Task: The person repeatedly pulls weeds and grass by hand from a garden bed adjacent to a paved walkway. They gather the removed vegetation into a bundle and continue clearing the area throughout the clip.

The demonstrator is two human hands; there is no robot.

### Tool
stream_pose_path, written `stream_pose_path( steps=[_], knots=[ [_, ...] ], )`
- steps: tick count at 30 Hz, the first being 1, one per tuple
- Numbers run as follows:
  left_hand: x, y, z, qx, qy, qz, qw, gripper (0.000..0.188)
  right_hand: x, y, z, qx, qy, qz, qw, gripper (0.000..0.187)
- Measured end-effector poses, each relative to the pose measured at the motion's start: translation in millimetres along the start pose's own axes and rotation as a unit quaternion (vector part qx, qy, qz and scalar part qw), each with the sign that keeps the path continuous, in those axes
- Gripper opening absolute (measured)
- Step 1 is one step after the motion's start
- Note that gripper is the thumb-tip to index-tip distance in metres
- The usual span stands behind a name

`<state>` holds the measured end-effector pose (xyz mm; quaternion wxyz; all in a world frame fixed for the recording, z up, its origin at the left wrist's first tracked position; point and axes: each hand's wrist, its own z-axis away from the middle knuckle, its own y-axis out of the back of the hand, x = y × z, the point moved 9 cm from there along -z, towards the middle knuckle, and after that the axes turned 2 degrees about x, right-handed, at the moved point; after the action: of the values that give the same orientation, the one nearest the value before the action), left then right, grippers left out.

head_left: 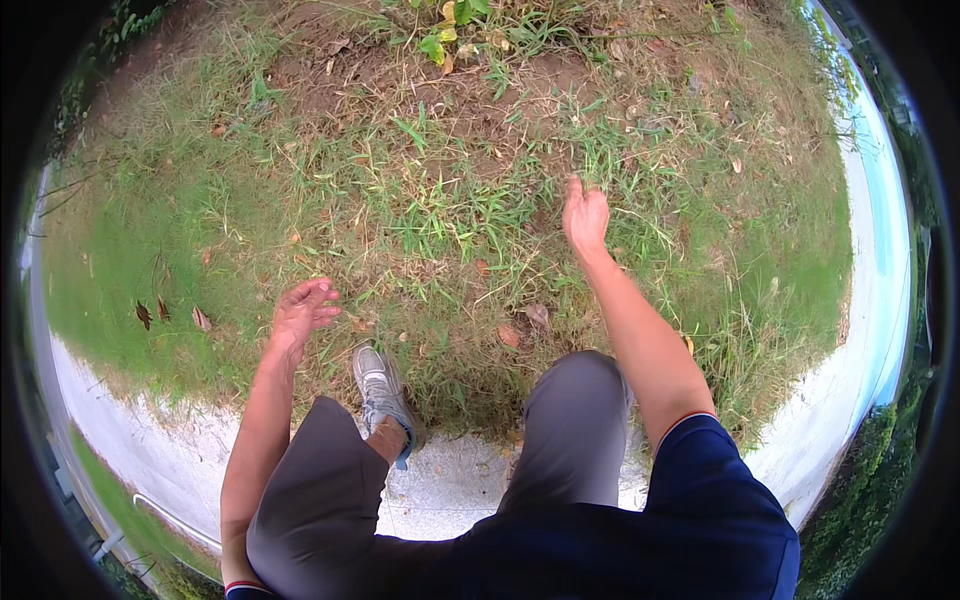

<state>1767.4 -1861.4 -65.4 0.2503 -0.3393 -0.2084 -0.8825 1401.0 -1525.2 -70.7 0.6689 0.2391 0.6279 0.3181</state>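
Note:
My right hand [586, 214] reaches out over the grass, its fingers closed together. Green grass blades [600, 165] stand just beyond its fingertips, and whatever it pinches is too small to make out. My left hand [305, 308] hovers lower down on the left, above short grass, with loosely bent fingers apart and nothing visible in them. Between and beyond the hands grows a patch of longer green grass [440, 215], mixed with dry straw-coloured stalks.
Bare brown soil [540, 85] shows at the far side, near a small leafy plant [437, 45]. Dry leaves [202, 319] lie scattered about. My grey shoe [378, 385] rests at the grass edge, with pale paving [450, 475] beneath my bent knees.

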Motion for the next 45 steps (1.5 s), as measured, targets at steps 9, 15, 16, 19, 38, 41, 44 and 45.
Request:
stream_pose_path(
  steps=[9,15,16,19,38,41,44,45],
  knots=[
    [5,-28,-6,-0.036,0.002,-0.002,0.999,0.028,-22,-60,-2,-0.224,0.012,0.345,0.911,0.072],
    [6,-53,-9,-0.061,-0.004,-0.02,0.998,0.028,-19,-101,0,-0.168,0.253,0.438,0.846,0.031],
    [1,-46,-8,-0.058,-0.002,-0.018,0.998,0.029,-21,-98,4,-0.156,0.242,0.376,0.881,0.031],
    [-8,-31,-9,-0.049,-0.004,-0.009,0.999,0.032,-25,-67,35,-0.122,0.228,0.212,0.943,0.032],
    [-7,-37,-4,-0.053,-0.007,-0.021,0.998,0.028,41,-8,-65,-0.111,0.366,0.594,0.707,0.019],
    [-13,-36,-3,-0.049,0.0,-0.024,0.999,0.029,62,-1,-54,-0.038,0.383,0.566,0.729,0.018],
    [-15,-42,-2,-0.062,-0.004,-0.017,0.998,0.029,92,-10,-31,-0.098,0.333,0.507,0.789,0.016],
    [-18,-33,-2,-0.055,-0.003,-0.017,0.998,0.03,88,-13,-2,-0.083,0.371,0.491,0.784,0.025]
  ],
)
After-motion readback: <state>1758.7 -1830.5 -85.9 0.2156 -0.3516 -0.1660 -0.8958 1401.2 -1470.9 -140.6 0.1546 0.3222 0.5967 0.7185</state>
